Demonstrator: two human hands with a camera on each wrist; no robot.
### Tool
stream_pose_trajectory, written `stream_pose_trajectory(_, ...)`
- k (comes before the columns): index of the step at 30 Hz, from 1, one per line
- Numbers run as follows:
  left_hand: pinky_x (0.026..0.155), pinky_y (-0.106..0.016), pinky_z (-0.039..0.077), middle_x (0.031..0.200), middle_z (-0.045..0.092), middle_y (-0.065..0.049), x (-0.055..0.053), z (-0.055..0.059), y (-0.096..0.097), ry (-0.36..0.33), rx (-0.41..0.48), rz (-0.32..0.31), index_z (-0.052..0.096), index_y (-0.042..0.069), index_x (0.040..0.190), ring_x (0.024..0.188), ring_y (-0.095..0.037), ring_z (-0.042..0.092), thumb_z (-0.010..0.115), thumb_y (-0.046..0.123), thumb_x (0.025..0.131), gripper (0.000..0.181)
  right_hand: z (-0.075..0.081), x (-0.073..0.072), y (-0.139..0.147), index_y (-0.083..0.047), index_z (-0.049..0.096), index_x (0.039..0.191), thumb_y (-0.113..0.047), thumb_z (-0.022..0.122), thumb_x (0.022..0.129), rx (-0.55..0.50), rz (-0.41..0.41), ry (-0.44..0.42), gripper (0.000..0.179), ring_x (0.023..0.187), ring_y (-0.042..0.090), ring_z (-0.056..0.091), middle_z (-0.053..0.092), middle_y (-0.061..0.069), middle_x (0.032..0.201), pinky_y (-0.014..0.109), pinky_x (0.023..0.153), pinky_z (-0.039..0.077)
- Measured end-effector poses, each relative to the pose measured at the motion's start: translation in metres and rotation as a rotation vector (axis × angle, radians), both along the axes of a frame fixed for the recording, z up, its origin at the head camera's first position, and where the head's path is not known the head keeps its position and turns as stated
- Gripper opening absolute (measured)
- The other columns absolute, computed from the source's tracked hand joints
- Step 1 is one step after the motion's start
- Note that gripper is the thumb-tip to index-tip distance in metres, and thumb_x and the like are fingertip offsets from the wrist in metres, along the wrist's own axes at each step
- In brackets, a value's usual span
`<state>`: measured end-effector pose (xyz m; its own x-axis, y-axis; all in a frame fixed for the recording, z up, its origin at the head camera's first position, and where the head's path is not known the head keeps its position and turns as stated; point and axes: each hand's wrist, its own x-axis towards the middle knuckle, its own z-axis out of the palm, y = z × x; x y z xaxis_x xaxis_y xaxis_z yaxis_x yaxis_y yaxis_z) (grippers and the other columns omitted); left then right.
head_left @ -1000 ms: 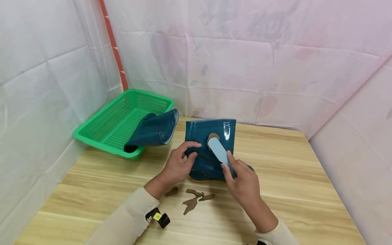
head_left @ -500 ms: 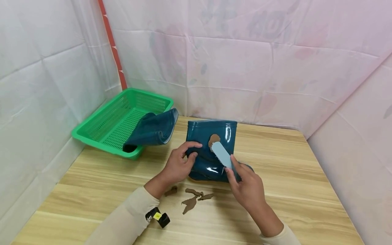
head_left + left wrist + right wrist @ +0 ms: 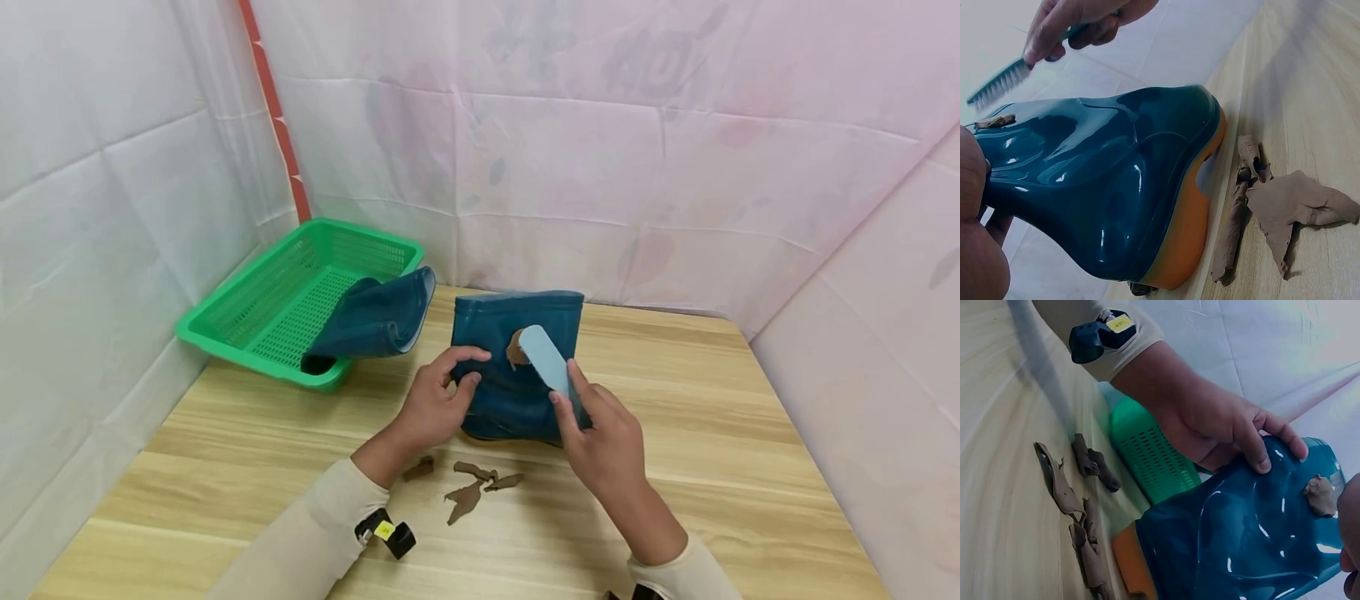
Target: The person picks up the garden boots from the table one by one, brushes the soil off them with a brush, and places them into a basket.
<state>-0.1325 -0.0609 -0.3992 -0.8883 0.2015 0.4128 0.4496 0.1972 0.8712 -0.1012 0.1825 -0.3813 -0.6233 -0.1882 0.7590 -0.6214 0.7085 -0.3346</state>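
Note:
A glossy teal rain boot (image 3: 517, 308) with an orange sole (image 3: 1179, 240) stands on the table, its opening facing up. My left hand (image 3: 438, 398) grips the left side of its shaft, thumb and fingers pressed on the rubber. In my right hand (image 3: 606, 437) is a light blue brush (image 3: 545, 358), pinched by the handle. Its pale bristles (image 3: 1004, 84) face the boot, and its head overlaps a brown clay-like patch (image 3: 515, 350) on the shaft. The right wrist view shows this patch (image 3: 1320, 495) as a raised lump.
Several torn brown clay-like pieces (image 3: 465, 498) lie on the wooden table (image 3: 720, 483) in front of the boot. At the back left stands a green basket (image 3: 255, 354), a second teal boot (image 3: 375, 317) leaning over its rim. White sheets (image 3: 555, 167) hang behind and at both sides.
The brush first slid down over the brown patch, then moved back up and slightly right, now covering the patch's right part. My left hand keeps its hold on the boot.

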Motion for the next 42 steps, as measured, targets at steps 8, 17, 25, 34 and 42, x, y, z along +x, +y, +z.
stream_pose_trajectory(8, 0.045, -0.027, 0.027, 0.054, 0.035, 0.005, 0.0, -0.001, 0.001, -0.002, -0.007, -0.016, 0.063, 0.018, 0.131, 0.042, -0.012, 0.025, 0.056, 0.008, 0.106, 0.028, -0.008, -0.001, -0.002, 0.005, 0.065, 0.132, -0.003, 0.082, 0.086, 0.044, -0.023, -0.079, 0.05, 0.06, 0.016, 0.055, 0.071, 0.016, 0.086, 0.025, 0.045, 0.041)
stream_pose_trajectory(17, 0.042, -0.027, 0.03, 0.055, 0.036, 0.004, -0.002, -0.001, -0.001, 0.01, 0.005, -0.036, 0.063, 0.019, 0.131, 0.041, -0.016, 0.03, 0.056, 0.006, 0.106, 0.029, -0.013, 0.003, 0.004, 0.005, 0.065, 0.133, -0.008, 0.082, 0.087, 0.078, -0.032, -0.13, 0.051, 0.067, 0.019, 0.06, 0.074, 0.018, 0.096, 0.027, 0.049, 0.046)
stream_pose_trajectory(25, 0.046, -0.027, 0.031, 0.058, 0.039, 0.003, -0.001, -0.001, -0.001, 0.006, -0.012, -0.029, 0.063, 0.019, 0.131, 0.045, -0.015, 0.034, 0.056, 0.005, 0.106, 0.03, -0.014, 0.009, 0.011, 0.004, 0.064, 0.134, -0.006, 0.082, 0.086, 0.078, -0.047, -0.133, 0.052, 0.077, 0.025, 0.069, 0.074, 0.019, 0.105, 0.039, 0.057, 0.056)
stream_pose_trajectory(34, 0.049, -0.028, 0.034, 0.062, 0.042, 0.003, -0.003, 0.0, -0.002, 0.005, -0.004, 0.001, 0.063, 0.02, 0.13, 0.046, -0.014, 0.036, 0.057, 0.005, 0.105, 0.03, -0.003, 0.004, 0.01, 0.007, 0.064, 0.134, 0.005, 0.082, 0.082, -0.012, -0.014, -0.035, 0.055, 0.066, 0.018, 0.059, 0.071, 0.018, 0.09, 0.028, 0.051, 0.05)
stream_pose_trajectory(42, 0.048, -0.027, 0.032, 0.058, 0.039, 0.004, -0.001, 0.0, -0.001, -0.005, -0.017, -0.007, 0.064, 0.019, 0.13, 0.044, -0.014, 0.034, 0.057, 0.007, 0.106, 0.028, -0.001, -0.004, -0.004, 0.004, 0.064, 0.134, -0.005, 0.082, 0.087, 0.032, -0.044, -0.095, 0.051, 0.06, 0.015, 0.053, 0.07, 0.017, 0.087, 0.025, 0.045, 0.041)
